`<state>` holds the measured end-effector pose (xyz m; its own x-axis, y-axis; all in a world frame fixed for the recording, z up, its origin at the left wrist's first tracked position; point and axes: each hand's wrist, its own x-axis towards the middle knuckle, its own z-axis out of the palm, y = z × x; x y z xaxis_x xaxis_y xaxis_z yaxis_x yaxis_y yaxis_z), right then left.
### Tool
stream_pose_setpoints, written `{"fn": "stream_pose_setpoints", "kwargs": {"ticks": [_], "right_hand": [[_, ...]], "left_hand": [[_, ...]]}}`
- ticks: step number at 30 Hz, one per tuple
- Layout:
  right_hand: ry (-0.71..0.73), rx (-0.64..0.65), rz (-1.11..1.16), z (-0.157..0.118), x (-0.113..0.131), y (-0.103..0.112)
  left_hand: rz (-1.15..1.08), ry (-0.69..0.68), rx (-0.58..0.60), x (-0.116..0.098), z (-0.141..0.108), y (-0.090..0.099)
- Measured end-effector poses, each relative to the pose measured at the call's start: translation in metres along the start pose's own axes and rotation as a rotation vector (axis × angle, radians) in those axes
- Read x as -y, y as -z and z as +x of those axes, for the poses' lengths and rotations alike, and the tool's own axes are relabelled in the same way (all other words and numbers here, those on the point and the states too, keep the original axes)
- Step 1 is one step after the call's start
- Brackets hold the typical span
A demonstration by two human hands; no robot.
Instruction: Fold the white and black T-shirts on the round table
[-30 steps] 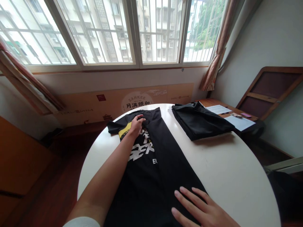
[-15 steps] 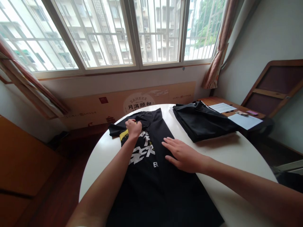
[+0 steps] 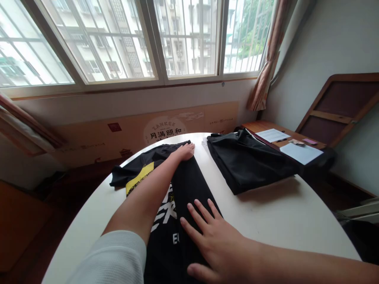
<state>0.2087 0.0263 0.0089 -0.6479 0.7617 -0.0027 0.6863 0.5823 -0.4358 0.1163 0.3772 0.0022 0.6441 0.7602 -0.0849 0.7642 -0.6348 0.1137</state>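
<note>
One black shirt (image 3: pixel 195 185), likely light, limp; best held by folded side | left hand (image 3: pixel 187 151) outstretched on it, near table's (image 3: pixel 266 221) far edge | right hand (image 3: pixel 216 236) splayed flat

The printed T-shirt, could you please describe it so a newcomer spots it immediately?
By the window, find the round white table. On it, the printed T-shirt lies left of a folded black garment; only the T-shirt shows yellow and white printing.

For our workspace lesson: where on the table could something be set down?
The table is bare between folded black cloth and right forearm, and left of the shirt. Crowded: the shirt, under left hand and right hand.
</note>
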Motion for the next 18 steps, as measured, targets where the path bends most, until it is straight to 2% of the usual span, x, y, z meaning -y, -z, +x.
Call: {"fn": "stream_pose_setpoints", "kwargs": {"ticks": [4, 7, 11, 14, 18], "right_hand": [[0.034, -0.040, -0.085, -0.002, -0.015, -0.013], [0.047, -0.087, -0.202, -0.003, -0.022, -0.029], [0.055, -0.155, -0.302, -0.002, -0.025, -0.044], [0.062, -0.194, -0.335, 0.000, -0.027, -0.048], [0.068, -0.234, -0.358, 0.001, -0.029, -0.048]], "left_hand": [[-0.020, 0.066, -0.051, 0.011, 0.022, -0.015], [-0.044, 0.127, -0.083, 0.019, 0.034, -0.017], [-0.063, 0.267, -0.195, 0.026, 0.043, -0.009], [-0.164, 0.367, -0.306, 0.031, 0.045, 0.001], [-0.336, 0.301, -0.284, 0.036, 0.049, 0.016]]}}
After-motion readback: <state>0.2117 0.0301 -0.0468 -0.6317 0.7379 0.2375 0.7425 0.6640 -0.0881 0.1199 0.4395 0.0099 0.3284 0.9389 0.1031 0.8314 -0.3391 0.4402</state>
